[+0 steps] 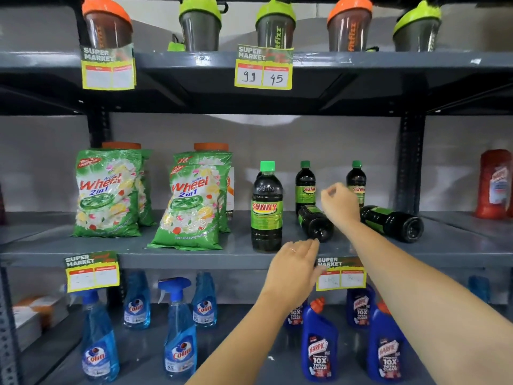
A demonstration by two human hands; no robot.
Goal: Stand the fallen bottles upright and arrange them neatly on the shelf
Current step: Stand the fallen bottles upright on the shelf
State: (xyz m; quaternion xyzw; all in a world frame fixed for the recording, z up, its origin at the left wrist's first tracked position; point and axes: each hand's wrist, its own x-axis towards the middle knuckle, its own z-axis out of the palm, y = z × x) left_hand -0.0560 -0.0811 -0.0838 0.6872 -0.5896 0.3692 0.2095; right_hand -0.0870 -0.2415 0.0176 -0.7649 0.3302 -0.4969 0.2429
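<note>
On the middle shelf (pixel 194 257) three dark Sunny bottles with green caps stand upright: one at the front (pixel 266 209) and two further back (pixel 304 184) (pixel 356 179). Two more lie on their sides with their bases toward me: one (pixel 316 223) in the middle, one (pixel 394 222) to the right. My right hand (pixel 340 202) hovers above the middle fallen bottle, fingers loosely curled, holding nothing. My left hand (pixel 294 266) reaches up at the shelf's front edge, fingers extended, its fingertips close to that bottle's base.
Green Wheel detergent packets (pixel 108 193) (pixel 191 207) stand at the left of the same shelf, and a red bottle (pixel 494 184) at the far right. Shaker bottles line the shelf above. Blue Colin sprays (pixel 180 329) and Harpic bottles (pixel 319 345) fill the shelf below.
</note>
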